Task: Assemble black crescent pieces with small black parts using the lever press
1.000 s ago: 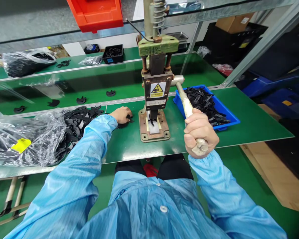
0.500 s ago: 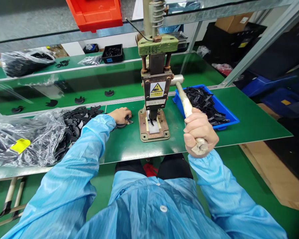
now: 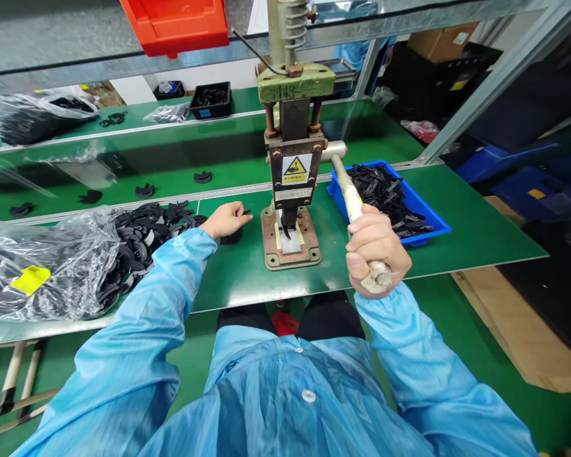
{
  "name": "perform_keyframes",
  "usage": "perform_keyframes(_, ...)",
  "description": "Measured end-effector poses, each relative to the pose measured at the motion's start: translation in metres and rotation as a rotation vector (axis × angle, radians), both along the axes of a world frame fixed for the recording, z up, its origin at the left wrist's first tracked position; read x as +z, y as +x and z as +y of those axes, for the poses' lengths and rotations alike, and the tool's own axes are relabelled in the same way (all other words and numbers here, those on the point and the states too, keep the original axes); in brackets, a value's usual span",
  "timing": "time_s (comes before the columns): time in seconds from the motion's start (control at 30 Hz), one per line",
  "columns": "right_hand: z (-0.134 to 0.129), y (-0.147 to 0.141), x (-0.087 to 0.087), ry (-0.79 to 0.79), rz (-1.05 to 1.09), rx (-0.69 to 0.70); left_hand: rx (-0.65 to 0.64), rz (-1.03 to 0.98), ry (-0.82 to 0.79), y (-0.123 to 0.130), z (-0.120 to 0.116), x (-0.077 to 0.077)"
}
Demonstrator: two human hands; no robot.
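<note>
My right hand is wrapped round the pale, tape-covered lever of a hand press. To the left of the press, my left hand is closed in a pinch, and the tip of a small black plastic piece shows at its fingertips. Most of that piece is hidden by the fingers. Under the hand, another black piece lies on the table. On the press base, a thin curved black part sits below the lowered ram.
A heap of curved black parts spills from a clear plastic bag at left. Behind the lever stands a blue bin of black pieces. Several single curved parts lie along the back ledge. An orange bin hangs overhead.
My left hand has turned, its fingers now pinched together and pointing toward the press. My right hand keeps its grip on the lever. The whole view has shifted slightly.
</note>
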State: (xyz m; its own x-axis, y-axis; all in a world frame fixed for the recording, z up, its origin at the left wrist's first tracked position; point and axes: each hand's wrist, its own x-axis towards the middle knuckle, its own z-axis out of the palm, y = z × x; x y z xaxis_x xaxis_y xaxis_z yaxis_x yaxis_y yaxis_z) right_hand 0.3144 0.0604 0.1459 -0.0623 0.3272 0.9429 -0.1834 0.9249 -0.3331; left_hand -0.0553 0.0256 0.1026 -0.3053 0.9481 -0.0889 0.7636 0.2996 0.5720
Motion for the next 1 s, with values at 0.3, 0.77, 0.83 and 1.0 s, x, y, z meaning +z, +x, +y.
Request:
perform_keyframes(0.3, 0.001, 0.0, -0.001, 0.019, 0.003, 0.004, 0.147, -0.822, 0.209, 0.065, -0.012, -0.021)
perform_keyframes(0.77, 0.0, 0.0, -0.001, 0.008, -0.007, 0.003, 0.089, -0.75, 0.155, 0.083, 0.005, -0.029)
perform_keyframes(0.83, 0.0, 0.0, -0.002, 0.003, 0.005, -0.004, 0.084, -0.751, 0.119, 0.081, 0.006, -0.031)
perform_keyframes(1.0, 0.0, 0.001, -0.002, -0.004, -0.008, -0.021, 0.1, -0.803, 0.016, 0.077, 0.012, -0.031)
